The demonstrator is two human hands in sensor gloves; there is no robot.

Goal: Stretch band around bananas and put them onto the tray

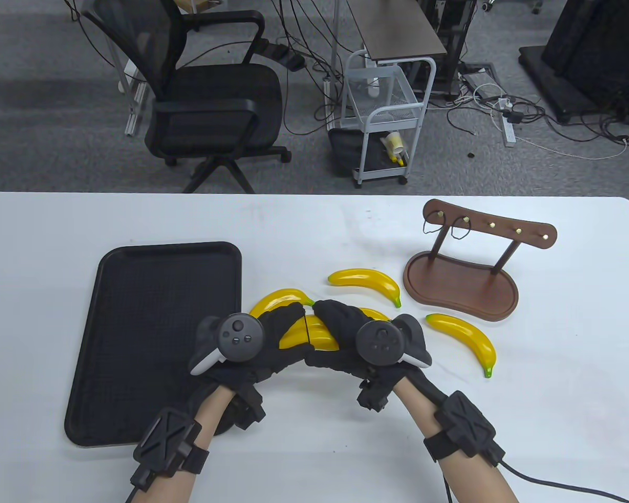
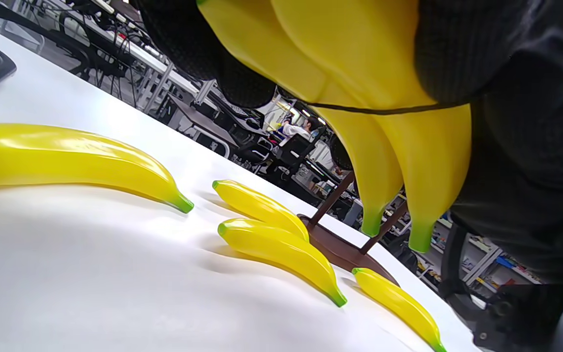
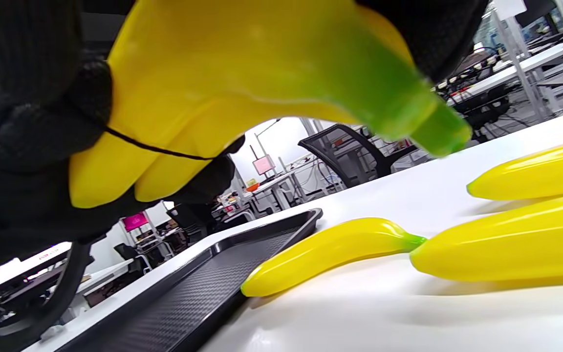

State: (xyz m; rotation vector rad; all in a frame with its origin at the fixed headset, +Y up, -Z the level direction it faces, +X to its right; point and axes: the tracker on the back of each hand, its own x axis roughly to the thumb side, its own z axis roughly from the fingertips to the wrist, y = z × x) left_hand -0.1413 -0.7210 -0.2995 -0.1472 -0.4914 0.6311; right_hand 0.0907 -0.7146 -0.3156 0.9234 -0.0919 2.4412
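Two yellow bananas (image 1: 308, 335) are held together just above the table, with a thin black band (image 1: 306, 330) looped round their middle. My left hand (image 1: 278, 335) grips them from the left and my right hand (image 1: 335, 330) from the right. The left wrist view shows the held bananas (image 2: 384, 73) from below, the band (image 2: 384, 110) stretched across them and their green tips hanging down. In the right wrist view the band (image 3: 154, 149) crosses the same pair (image 3: 237, 73). The black tray (image 1: 152, 340) lies to the left of the hands with nothing on it.
Loose bananas lie on the table: one (image 1: 280, 301) beside the tray, one (image 1: 367, 280) farther back, one (image 1: 464, 340) at the right, and one (image 1: 375, 314) half hidden behind my right hand. A wooden hook stand (image 1: 461, 283) at the back right carries spare bands (image 1: 430, 226).
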